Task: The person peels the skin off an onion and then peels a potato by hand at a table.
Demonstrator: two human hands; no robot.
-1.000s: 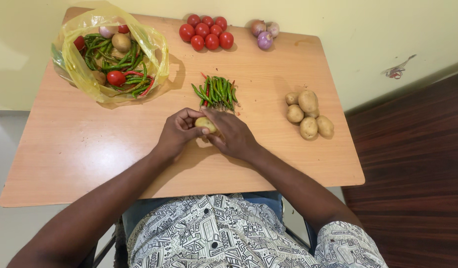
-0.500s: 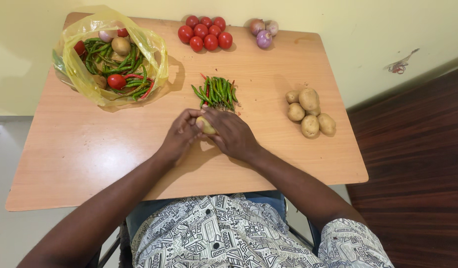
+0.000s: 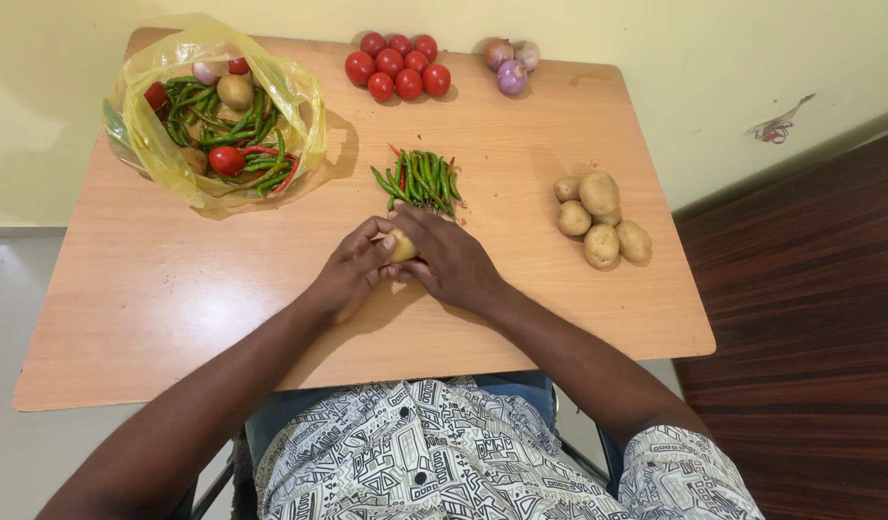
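while both hands are meeting in the middle of the table, this is how things are lying:
potato in hand (image 3: 403, 247): it is sitting between the two hands, just at 6 o'clock from the chilli pile, mostly covered by fingers.
left hand (image 3: 352, 268): its fingers are curling around the potato from the 9 o'clock side, likely to keep it from slipping.
right hand (image 3: 451, 260): its fingers are wrapping over the potato from 3 o'clock, gripping it too.
chilli pile (image 3: 420, 179): green ones with a few red ones are lying together near the middle, just past the hands.
potato group (image 3: 598, 220): these are resting at 3 o'clock, well apart from the hands.
tomatoes (image 3: 398, 65): they are bunching at 12 o'clock.
onions (image 3: 511, 62): they are sitting just beside the tomatoes.
yellow bag (image 3: 213, 111): it is lying open at 10 o'clock, holding mixed vegetables.
table (image 3: 174, 289): it is carrying each kind in its own spot, so they seem sorted.
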